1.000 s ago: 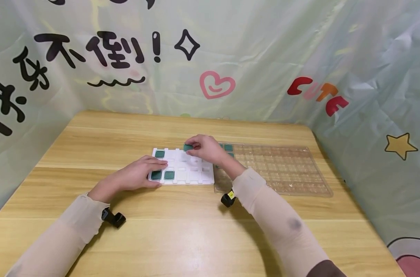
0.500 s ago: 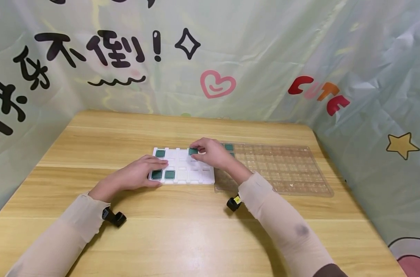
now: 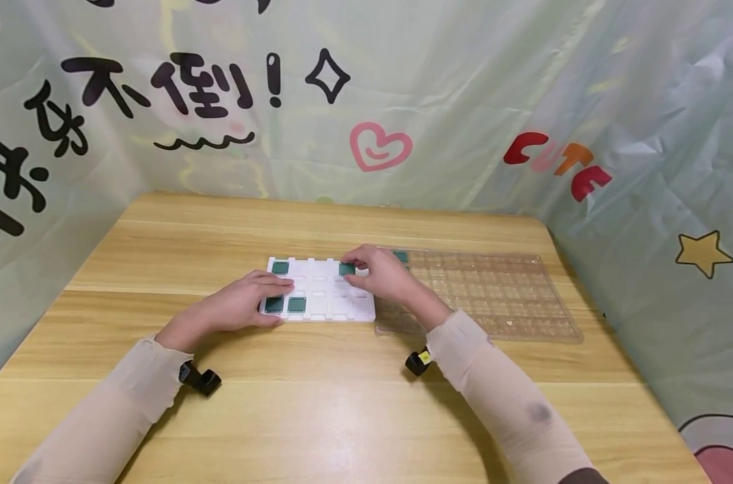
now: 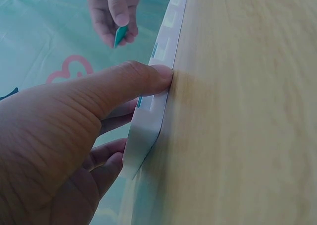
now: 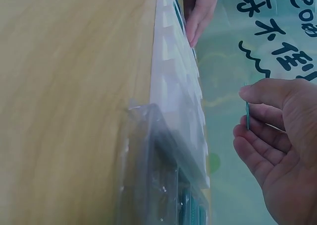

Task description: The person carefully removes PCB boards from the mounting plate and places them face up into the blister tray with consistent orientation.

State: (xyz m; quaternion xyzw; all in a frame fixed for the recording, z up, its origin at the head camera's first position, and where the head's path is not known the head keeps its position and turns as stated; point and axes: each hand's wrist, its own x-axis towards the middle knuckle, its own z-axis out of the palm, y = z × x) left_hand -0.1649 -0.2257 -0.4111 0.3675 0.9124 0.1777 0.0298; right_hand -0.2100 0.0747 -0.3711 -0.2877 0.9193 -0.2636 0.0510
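- right hand (image 3: 383, 272) has shifted rightward along the far row with the small square green circuit chip (image 3: 347, 269); left hand (image 3: 236, 306) hasn't budged.
- what's each got?
- from my remote feed, right is a pinch: thumb and fingertips closed on the chip's edges, probably to spare its faces. wrist views show the chip clear of the shallow white plastic tray (image 3: 336, 310); head view puts it by the far row, toward the right end.
- and left?
- half spread, gripping the white tray's left end, thumb on the near edge, fingers over the top. i'd guess that's to stop sliding.
- other chips?
- i see three matching green chips (image 3: 296, 305) in white pockets, one far left, two near left; fingers may hide more. long clear plastic pocketed tray (image 3: 487, 289) sits at the white one's right end, no gap i can make out, likely to keep the reach short. some green pieces (image 3: 400, 257) at its far left corner, partly behind the right hand, can't count them.
- surface, room?
- pale wood-grain table (image 3: 281, 403), soft glare up front. creased pale green fabric backdrop (image 3: 451, 101) behind: black characters (image 3: 205, 87), pink heart (image 3: 381, 168), yellow star (image 3: 705, 254).
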